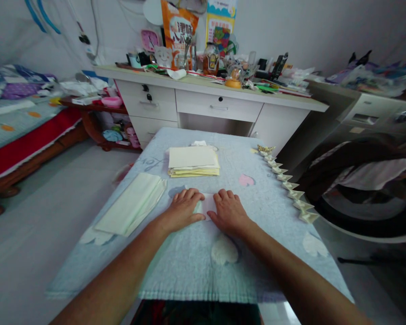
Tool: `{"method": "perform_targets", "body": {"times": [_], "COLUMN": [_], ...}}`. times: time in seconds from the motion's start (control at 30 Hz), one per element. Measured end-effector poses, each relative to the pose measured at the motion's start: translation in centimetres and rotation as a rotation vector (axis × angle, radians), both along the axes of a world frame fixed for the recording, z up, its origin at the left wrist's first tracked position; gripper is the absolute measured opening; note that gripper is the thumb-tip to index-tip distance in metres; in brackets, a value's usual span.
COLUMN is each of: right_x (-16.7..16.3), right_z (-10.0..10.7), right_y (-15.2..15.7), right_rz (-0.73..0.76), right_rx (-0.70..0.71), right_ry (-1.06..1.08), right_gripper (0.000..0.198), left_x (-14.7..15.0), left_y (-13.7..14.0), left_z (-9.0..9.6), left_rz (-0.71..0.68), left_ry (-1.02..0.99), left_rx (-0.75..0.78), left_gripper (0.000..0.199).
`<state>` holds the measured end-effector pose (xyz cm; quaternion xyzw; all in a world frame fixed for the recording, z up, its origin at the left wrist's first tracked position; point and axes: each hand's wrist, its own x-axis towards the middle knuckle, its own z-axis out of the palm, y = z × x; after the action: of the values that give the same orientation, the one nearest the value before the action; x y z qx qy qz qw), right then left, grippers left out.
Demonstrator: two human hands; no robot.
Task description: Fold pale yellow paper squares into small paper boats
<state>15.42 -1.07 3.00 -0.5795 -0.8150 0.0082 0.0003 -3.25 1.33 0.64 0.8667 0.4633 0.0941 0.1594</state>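
Observation:
A small white sheet of paper [208, 207] lies on the cloth-covered table, partly hidden under both hands. My left hand [186, 208] presses on its left side, palm down, fingers stretched forward and thumb apart. On the right side rests my right hand [229, 211], also flat, with its thumb pointing inward on the paper. Beyond them sits a stack of cream and yellow paper [192, 158]. A pile of long pale green-white sheets [131, 203] lies to the left, at a slant.
Down the table's right side runs a row of folded paper pieces [291, 186]. The light blue cloth [176, 266] hangs over the front edge. A cluttered white desk [219, 101] stands behind, a washing machine [368, 113] at right, a bed [20, 122] at left.

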Motion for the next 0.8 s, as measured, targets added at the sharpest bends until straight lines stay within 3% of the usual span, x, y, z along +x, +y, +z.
{"method": "perform_targets", "body": {"times": [0.3, 0.8], "right_x": [-1.6, 1.8], "right_z": [-0.6, -1.1], "right_y": [-1.0, -1.3], "right_rz": [-0.105, -0.023], "right_rx": [0.037, -0.091], "right_ry": [0.025, 0.202], "right_gripper": [0.066, 0.060], "left_x": [-1.4, -2.2], "left_y": [0.1, 0.6], "left_z": [1.1, 1.7], "left_rz": [-0.089, -0.125], "left_ry": [-0.067, -0.089], "left_rx": [-0.178, -0.263], "left_gripper": [0.055, 0.064]}}
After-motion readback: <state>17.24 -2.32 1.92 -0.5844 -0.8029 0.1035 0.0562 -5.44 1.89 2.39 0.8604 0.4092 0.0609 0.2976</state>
